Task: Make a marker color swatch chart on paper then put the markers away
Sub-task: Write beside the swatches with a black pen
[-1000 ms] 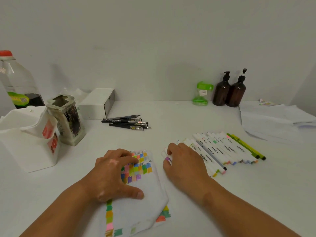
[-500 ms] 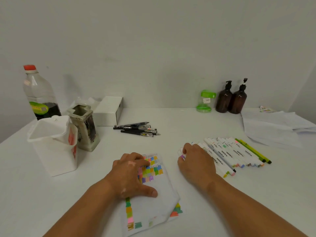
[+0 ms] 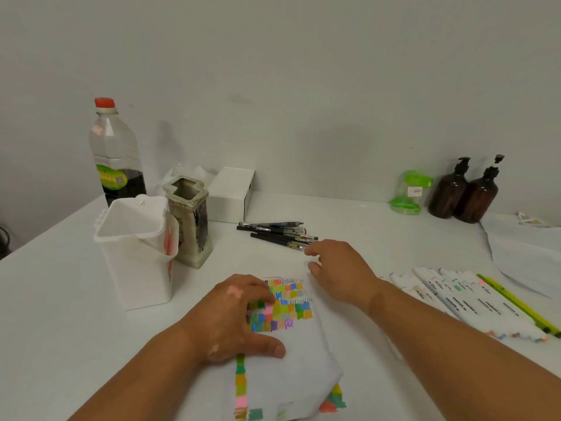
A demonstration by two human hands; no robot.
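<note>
We pin paper w/ flat open left hand; right hand open, empty, should pinch one marker mid-barrel

Bare table between black pens and marker row, open up to the wall; left side crowded: white bin, ceramic holder, bottle (tightly clustered); brown pump bottles block far right.
</note>
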